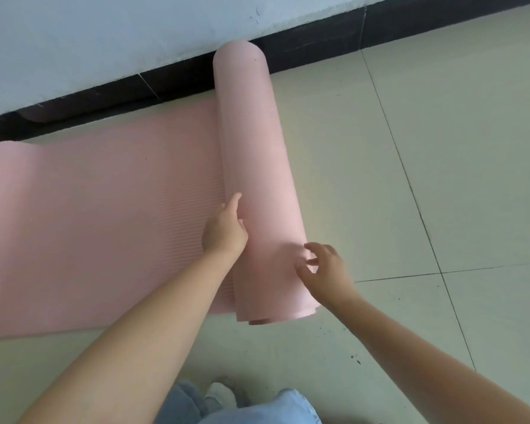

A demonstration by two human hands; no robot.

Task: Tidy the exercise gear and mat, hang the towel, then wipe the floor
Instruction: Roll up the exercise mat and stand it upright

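Pink exercise mat (104,209) lies on the pale tiled floor (441,179), part rolled; the roll (251,166) runs from near the dark skirting board (318,44) down toward the person, its near end showing the coiled layers; the flat unrolled part stretches off to the left, ribbed surface up, with white lettering at the left edge, too cut off to read.

Left hand (225,229) sits on the left flank of the roll where it meets the flat part, fingers curled against the roll, thumb up along it; touching, looks like pressing rather than wrapping round; fingertips hidden behind the hand so grip not fully clear.

Right hand (323,267) is at the near right side of the roll, fingers spread and loosely bent; fingertips at or just above the surface, cannot tell if touching; holding nothing.

Both forearms bare, reaching in from the bottom; light blue jeans (273,408) and a pale shoe (219,393) at the bottom edge; dark specks on the floor near the roll's end; grey-white wall (104,41) above the skirting.
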